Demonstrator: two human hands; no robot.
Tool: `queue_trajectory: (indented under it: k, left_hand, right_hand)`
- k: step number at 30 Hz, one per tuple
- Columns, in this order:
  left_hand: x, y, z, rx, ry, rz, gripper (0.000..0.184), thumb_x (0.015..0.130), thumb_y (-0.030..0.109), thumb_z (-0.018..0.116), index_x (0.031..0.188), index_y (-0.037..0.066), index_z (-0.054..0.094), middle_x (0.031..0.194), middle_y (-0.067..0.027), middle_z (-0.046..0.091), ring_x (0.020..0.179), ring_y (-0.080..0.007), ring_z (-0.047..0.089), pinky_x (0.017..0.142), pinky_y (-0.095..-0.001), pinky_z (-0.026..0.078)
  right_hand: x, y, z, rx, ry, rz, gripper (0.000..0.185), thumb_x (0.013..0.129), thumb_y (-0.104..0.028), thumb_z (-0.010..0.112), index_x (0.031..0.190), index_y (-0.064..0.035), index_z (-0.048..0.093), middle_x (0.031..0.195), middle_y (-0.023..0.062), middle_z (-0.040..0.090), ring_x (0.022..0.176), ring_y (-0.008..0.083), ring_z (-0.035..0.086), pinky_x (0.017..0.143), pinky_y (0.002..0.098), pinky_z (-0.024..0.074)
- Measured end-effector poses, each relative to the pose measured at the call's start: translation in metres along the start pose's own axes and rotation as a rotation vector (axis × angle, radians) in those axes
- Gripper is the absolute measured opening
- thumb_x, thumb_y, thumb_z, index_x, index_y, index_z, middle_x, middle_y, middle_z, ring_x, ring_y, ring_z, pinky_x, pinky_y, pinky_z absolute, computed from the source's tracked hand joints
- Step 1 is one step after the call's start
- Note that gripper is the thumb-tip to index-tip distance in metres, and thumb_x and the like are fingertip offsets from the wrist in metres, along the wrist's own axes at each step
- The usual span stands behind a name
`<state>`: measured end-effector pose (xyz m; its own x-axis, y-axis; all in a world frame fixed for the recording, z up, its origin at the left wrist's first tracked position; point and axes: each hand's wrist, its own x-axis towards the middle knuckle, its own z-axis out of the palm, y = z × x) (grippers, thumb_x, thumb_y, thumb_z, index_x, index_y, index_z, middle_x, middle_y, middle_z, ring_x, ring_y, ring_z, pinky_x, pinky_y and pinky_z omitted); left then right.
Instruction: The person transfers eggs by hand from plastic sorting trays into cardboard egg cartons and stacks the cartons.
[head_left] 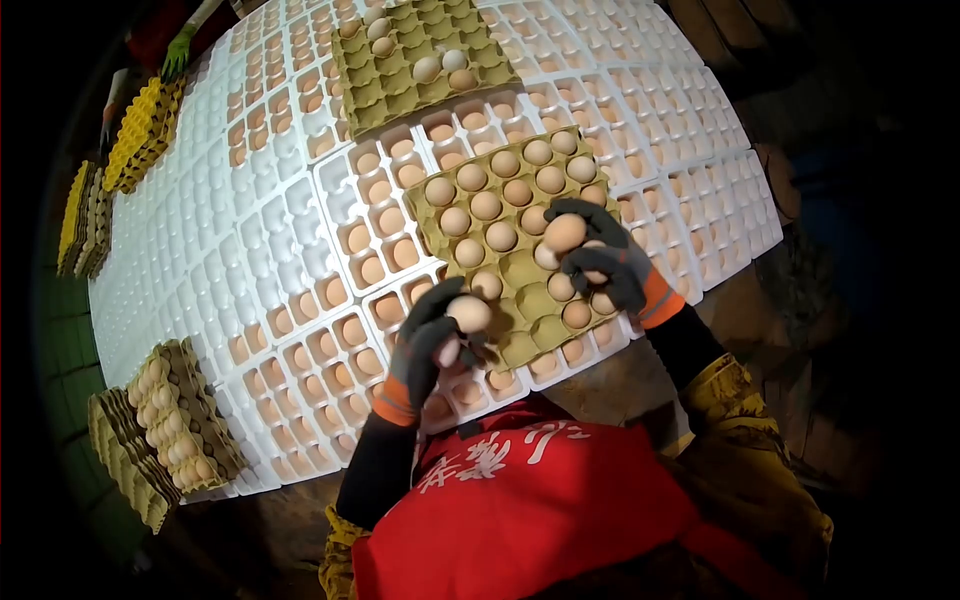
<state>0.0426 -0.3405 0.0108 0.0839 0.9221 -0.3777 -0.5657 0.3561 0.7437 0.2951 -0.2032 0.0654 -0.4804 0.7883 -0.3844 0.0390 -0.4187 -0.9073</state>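
Observation:
My left hand (416,348), in a dark glove with an orange cuff, is closed around a brown egg (468,314), and a second, paler egg (448,351) shows lower in its fingers. It is at the left front corner of a cardboard egg tray (516,268). Over the tray's right side, my right hand (622,268), gloved the same way, grips another egg (565,233); one more egg seems to sit in its lower fingers. Eggs fill most of the tray's back rows, while several cups near the front middle are bare. Beneath it lie white foam trays (338,190) holding eggs.
A second cardboard tray (400,82) with several eggs rests farther back. Egg-filled cardboard trays (180,420) stand at the left front. Yellow trays (143,135) are stacked at the far left, near another person's green-gloved hand (180,52). White foam trays cover the surface.

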Motion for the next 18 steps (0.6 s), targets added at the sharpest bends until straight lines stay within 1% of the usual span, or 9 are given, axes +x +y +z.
queue_trajectory:
  k: [3, 4, 6, 9, 11, 13, 14, 16, 18]
  left_hand:
    - [0.013, 0.003, -0.018, 0.175, 0.091, -0.006, 0.04, 0.094, 0.02, 0.061, 0.129, 0.002, 0.059, 0.125, -0.0129, 0.061, 0.105, -0.0205, 0.065, 0.083, -0.0341, 0.056]
    - [0.019, 0.02, 0.005, 0.469, 0.227, -0.181, 0.038, 0.092, 0.024, 0.066, 0.126, 0.007, 0.063, 0.125, -0.0134, 0.06, 0.107, -0.0259, 0.065, 0.089, -0.0356, 0.054]
    - [0.031, -0.002, 0.004, 1.359, 0.216, 0.521, 0.034, 0.085, 0.024, 0.072, 0.116, 0.01, 0.066, 0.126, -0.0157, 0.059, 0.101, -0.0312, 0.066, 0.078, -0.0405, 0.057]
    - [0.041, -0.011, 0.028, 1.815, 0.186, 0.496, 0.017, 0.082, 0.017, 0.068, 0.098, 0.01, 0.067, 0.125, -0.018, 0.057, 0.092, -0.034, 0.066, 0.066, -0.0412, 0.057]
    - [0.049, -0.011, 0.034, 1.935, 0.119, 0.354, 0.012, 0.083, 0.013, 0.062, 0.093, 0.01, 0.067, 0.121, -0.0168, 0.057, 0.09, -0.0335, 0.065, 0.064, -0.0409, 0.056]
    - [0.049, -0.004, 0.032, 1.931, 0.107, 0.358, 0.013, 0.083, 0.013, 0.062, 0.094, 0.009, 0.067, 0.117, -0.0155, 0.058, 0.089, -0.0323, 0.065, 0.065, -0.0409, 0.056]
    - [0.04, 0.016, 0.032, 1.783, 0.045, 0.242, 0.021, 0.082, 0.021, 0.068, 0.099, 0.009, 0.068, 0.119, -0.0159, 0.057, 0.095, -0.0329, 0.065, 0.072, -0.0412, 0.057]
    - [0.024, 0.02, 0.001, 1.396, 0.218, 0.427, 0.039, 0.075, 0.034, 0.08, 0.105, 0.012, 0.069, 0.12, -0.0133, 0.058, 0.1, -0.0336, 0.065, 0.081, -0.0422, 0.056]
    - [0.002, 0.03, -0.048, 1.168, 0.372, 0.46, 0.046, 0.076, 0.035, 0.077, 0.116, 0.014, 0.068, 0.129, -0.0168, 0.056, 0.107, -0.0331, 0.064, 0.086, -0.0419, 0.055]
  right_hand:
    - [0.034, 0.02, -0.007, -0.634, -0.048, -0.512, 0.052, 0.079, -0.013, 0.072, 0.128, -0.0121, 0.058, 0.119, 0.0125, 0.06, 0.095, 0.0211, 0.064, 0.078, 0.0346, 0.0552]
    - [0.046, 0.022, -0.004, -0.843, -0.068, -0.696, 0.051, 0.078, -0.012, 0.073, 0.127, -0.0146, 0.059, 0.12, 0.0147, 0.059, 0.097, 0.0246, 0.065, 0.08, 0.0379, 0.0557]
    - [0.051, 0.024, 0.019, -1.343, -0.056, -0.5, 0.051, 0.078, -0.021, 0.073, 0.127, -0.0206, 0.059, 0.129, 0.0177, 0.055, 0.104, 0.0322, 0.063, 0.085, 0.0439, 0.0524]
    - [0.067, 0.045, 0.034, -1.904, -0.051, -0.408, 0.058, 0.082, -0.035, 0.071, 0.136, -0.0251, 0.055, 0.144, 0.0174, 0.046, 0.117, 0.0339, 0.058, 0.082, 0.0446, 0.05]
    - [0.068, 0.04, 0.035, -1.69, 0.037, -0.531, 0.047, 0.075, -0.026, 0.073, 0.12, -0.0204, 0.062, 0.131, 0.017, 0.058, 0.101, 0.0325, 0.065, 0.082, 0.0436, 0.0532]
    - [0.06, 0.016, 0.043, -1.313, 0.083, -0.398, 0.051, 0.073, -0.031, 0.078, 0.12, -0.017, 0.062, 0.123, 0.0121, 0.062, 0.1, 0.0326, 0.065, 0.084, 0.0425, 0.0544]
    - [0.065, 0.021, 0.031, -1.136, 0.091, -0.445, 0.049, 0.076, -0.024, 0.079, 0.121, -0.0122, 0.062, 0.117, 0.0109, 0.065, 0.098, 0.0263, 0.067, 0.082, 0.0368, 0.0559]
    - [0.061, 0.007, 0.047, -0.434, 0.137, -0.127, 0.047, 0.078, -0.014, 0.08, 0.12, -0.006, 0.061, 0.112, 0.0088, 0.067, 0.1, 0.0187, 0.067, 0.083, 0.0313, 0.0561]
    - [0.061, 0.0, 0.087, -0.303, 0.119, -0.121, 0.045, 0.079, -0.009, 0.078, 0.12, -0.0039, 0.061, 0.112, 0.0081, 0.066, 0.102, 0.0162, 0.065, 0.084, 0.0295, 0.0559]
